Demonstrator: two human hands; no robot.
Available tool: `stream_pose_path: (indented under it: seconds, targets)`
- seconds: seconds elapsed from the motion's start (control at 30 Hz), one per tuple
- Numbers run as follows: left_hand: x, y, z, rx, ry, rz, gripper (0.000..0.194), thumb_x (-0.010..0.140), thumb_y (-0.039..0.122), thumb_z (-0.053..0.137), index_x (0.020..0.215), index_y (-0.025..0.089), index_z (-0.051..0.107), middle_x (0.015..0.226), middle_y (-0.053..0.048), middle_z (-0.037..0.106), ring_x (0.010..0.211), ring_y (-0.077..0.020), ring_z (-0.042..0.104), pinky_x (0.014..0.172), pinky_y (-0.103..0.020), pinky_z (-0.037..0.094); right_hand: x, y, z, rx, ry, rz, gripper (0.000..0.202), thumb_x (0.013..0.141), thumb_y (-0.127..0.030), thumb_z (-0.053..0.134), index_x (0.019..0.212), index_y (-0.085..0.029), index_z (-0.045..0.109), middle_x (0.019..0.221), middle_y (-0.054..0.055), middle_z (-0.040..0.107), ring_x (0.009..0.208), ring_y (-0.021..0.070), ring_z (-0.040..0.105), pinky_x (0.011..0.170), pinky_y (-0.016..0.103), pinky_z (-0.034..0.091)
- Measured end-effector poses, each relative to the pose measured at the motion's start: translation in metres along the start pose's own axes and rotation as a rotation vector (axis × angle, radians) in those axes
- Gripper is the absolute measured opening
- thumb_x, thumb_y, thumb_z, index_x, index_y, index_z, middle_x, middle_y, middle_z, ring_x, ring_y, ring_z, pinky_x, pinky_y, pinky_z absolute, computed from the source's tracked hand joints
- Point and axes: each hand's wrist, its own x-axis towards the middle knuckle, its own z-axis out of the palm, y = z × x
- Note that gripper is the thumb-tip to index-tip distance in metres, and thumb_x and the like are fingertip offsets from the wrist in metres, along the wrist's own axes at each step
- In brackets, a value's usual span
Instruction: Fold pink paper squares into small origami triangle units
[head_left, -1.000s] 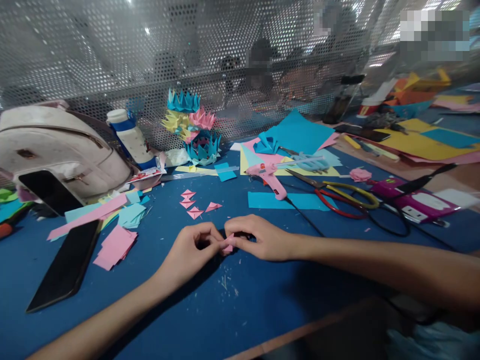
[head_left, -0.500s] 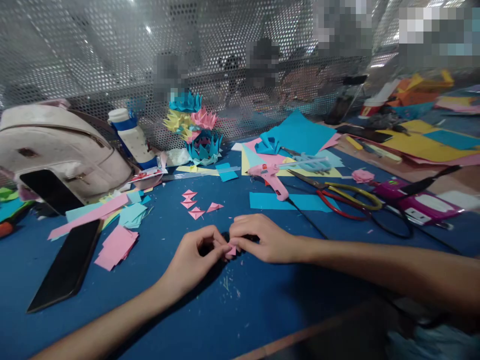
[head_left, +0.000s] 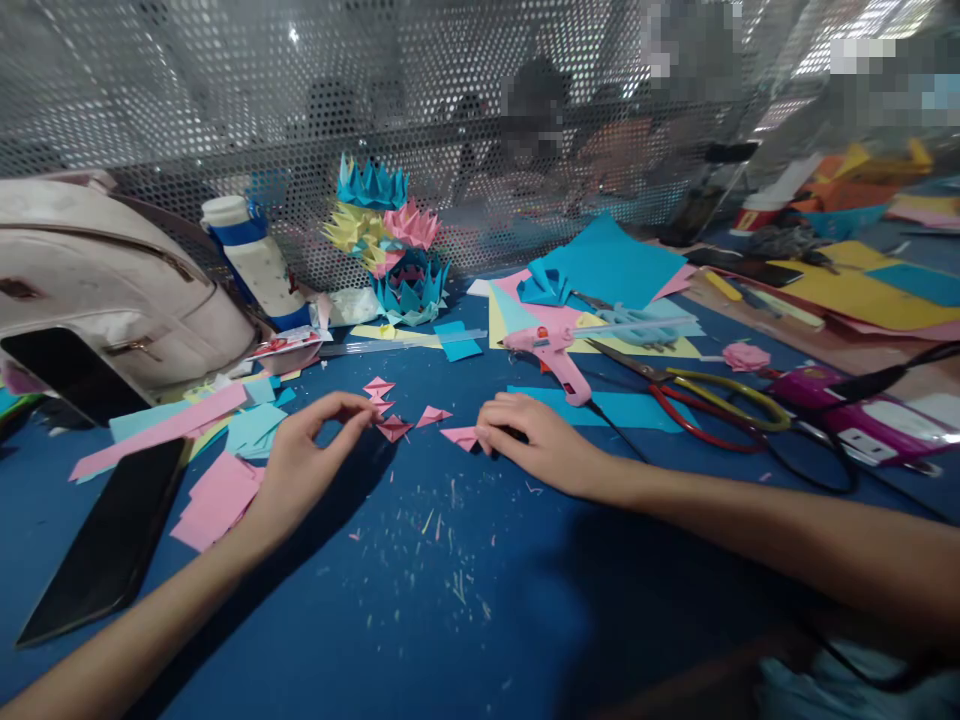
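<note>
My right hand (head_left: pixel 536 440) pinches a small folded pink paper triangle (head_left: pixel 460 437) between thumb and fingertips, just above the blue table. To the left, my left hand (head_left: pixel 311 445) has thumb and forefinger brought together at the edge of a folded pink paper piece (head_left: pixel 382 406); its fingertips partly cover that piece. Above it lies a matching folded piece (head_left: pixel 379 386), and below it another one (head_left: pixel 394 429). A separate pink triangle (head_left: pixel 433 415) rests between my hands. Under my left wrist, a stack of pink paper squares (head_left: pixel 214 502) is partly hidden.
A pink glue gun (head_left: pixel 555 358) with its cord and red-and-yellow-handled scissors (head_left: pixel 720 400) lie right. Left are a black phone (head_left: pixel 105 540), a backpack (head_left: pixel 112 270) and a bottle (head_left: pixel 259 265). Folded paper flowers (head_left: pixel 409 285) stand at the back. Paper scraps dot the table (head_left: pixel 420 620).
My hands have parted from the pink paper they both held. The left moved up and left to the folded pieces; the right moved up slightly, keeping the triangle. The view shifted a little.
</note>
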Motion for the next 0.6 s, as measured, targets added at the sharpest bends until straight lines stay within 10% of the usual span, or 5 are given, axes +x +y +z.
stream_pose_path:
  seconds: [0.3, 0.6]
  targets:
    - [0.013, -0.044, -0.008, 0.345, -0.138, 0.224, 0.053, 0.098, 0.016, 0.038, 0.149, 0.026, 0.038, 0.147, -0.008, 0.051, 0.134, -0.0305, 0.044, 0.112, -0.055, 0.028, 0.003, 0.010, 0.000, -0.073, 0.083, 0.103, 0.020, 0.097, -0.034, 0.048, 0.085, -0.020, 0.050, 0.072, -0.001, 0.051, 0.071, 0.0154, 0.046, 0.074, 0.031, 0.032]
    - [0.010, -0.030, -0.009, 0.360, -0.129, 0.399, 0.032, 0.100, 0.014, 0.037, 0.121, 0.023, 0.059, 0.123, -0.007, 0.066, 0.114, -0.0230, 0.059, 0.101, -0.045, 0.040, 0.004, 0.007, -0.002, -0.043, 0.040, -0.004, 0.024, 0.101, -0.032, 0.043, 0.083, -0.020, 0.053, 0.082, 0.002, 0.057, 0.082, 0.0179, 0.048, 0.078, 0.033, 0.036]
